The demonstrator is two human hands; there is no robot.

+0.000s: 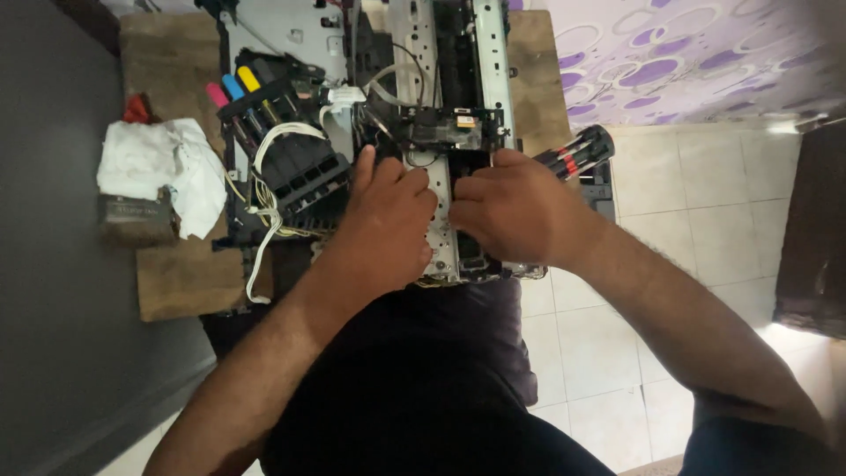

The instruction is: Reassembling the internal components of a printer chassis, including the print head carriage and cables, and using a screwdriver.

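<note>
Hands meet at the middle of the head view, both pressed down on a stripped printer mechanism that lies on a low wooden table in front of the person. The left hand lies flat over the metal frame of the mechanism, its fingers held together and curled a little, its forefinger stretched up toward the black print carriage; it presses on the frame and closes around nothing that shows. The right hand sits just beside it, knuckles almost touching the left hand, its fingers bent down into the dark gap of the frame; whether its grip is clamped on a part in there cannot be told, because the fingertips are hidden. Left of the hands, against the mechanism, stands a black ink tank unit with pink, blue and yellow caps, and a bundle of thin white tubes loops from it across the table edge. Further left, a crumpled white cloth lies over a small brown box, well apart from both hands. Just beyond the right hand, a screwdriver set with a black and red handle rests at the table's right edge. Pale floor tiles spread out to the right, and a purple patterned fabric fills the upper right corner. The person's dark trousers fill the lower middle.
</note>
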